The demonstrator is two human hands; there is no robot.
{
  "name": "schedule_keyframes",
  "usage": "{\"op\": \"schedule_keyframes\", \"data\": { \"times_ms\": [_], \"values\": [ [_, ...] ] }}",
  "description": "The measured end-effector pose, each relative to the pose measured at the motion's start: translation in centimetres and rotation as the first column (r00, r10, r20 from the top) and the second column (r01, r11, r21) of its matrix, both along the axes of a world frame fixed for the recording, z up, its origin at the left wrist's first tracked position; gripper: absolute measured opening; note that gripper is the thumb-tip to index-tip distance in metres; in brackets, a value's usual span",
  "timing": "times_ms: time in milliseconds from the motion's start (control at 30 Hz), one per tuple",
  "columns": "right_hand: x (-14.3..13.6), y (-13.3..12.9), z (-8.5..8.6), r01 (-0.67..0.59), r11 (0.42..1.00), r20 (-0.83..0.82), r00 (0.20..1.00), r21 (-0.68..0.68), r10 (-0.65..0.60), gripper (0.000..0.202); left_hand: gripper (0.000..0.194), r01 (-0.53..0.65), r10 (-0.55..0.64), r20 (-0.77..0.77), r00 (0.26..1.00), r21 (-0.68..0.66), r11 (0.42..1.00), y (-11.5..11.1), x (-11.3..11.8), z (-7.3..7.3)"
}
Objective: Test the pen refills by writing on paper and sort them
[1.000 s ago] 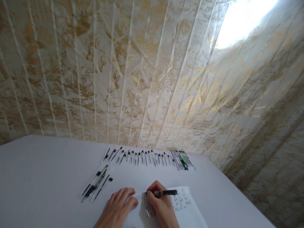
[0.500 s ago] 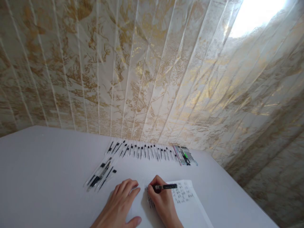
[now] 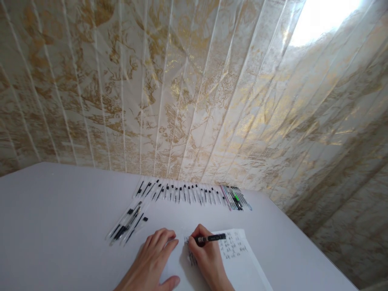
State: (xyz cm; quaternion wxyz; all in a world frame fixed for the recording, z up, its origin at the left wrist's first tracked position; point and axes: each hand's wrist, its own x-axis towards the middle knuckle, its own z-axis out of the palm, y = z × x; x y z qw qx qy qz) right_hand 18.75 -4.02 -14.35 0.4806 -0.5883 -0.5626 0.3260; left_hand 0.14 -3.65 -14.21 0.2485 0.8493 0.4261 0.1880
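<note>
A black pen (image 3: 216,237) is gripped in my right hand (image 3: 207,254), its rear end pointing right and its tip hidden by the fingers. Beneath that hand lies a white sheet of paper (image 3: 242,266) with rows of dark handwriting, too small to read. My left hand (image 3: 156,256) rests flat at the left side of the paper, fingers stretched and thumb apart, holding nothing. Beyond it to the upper left is a small group of pens in clear sleeves (image 3: 125,226), with a black cap (image 3: 145,219) beside them.
Along the back of the white table (image 3: 60,226) runs a row of clear pens (image 3: 182,194) with black parts. At its right end lies a bundle of coloured pens (image 3: 236,199), one with bright green. A gold-patterned curtain (image 3: 182,89) hangs behind the table.
The view has shifted very slightly. Both hands, the pen and the paper keep nearly the same places; no clear movement of the pen shows.
</note>
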Motion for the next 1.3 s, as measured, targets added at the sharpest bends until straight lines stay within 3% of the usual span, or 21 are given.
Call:
{"op": "schedule_keyframes", "data": {
  "times_ms": [1067,1300],
  "values": [
    [0.0,-0.2,0.4,-0.009,1.000,0.020,1.000,-0.012,0.009,0.013,0.057,-0.017,0.018,-0.040,0.999,0.009,1.000,0.0,0.1,-0.2],
    [0.3,-0.1,0.3,0.020,1.000,-0.089,0.996,-0.008,-0.020,0.014,0.059,0.001,0.000,-0.006,1.000,0.050,0.999,0.3,0.0,-1.4]
  ]
}}
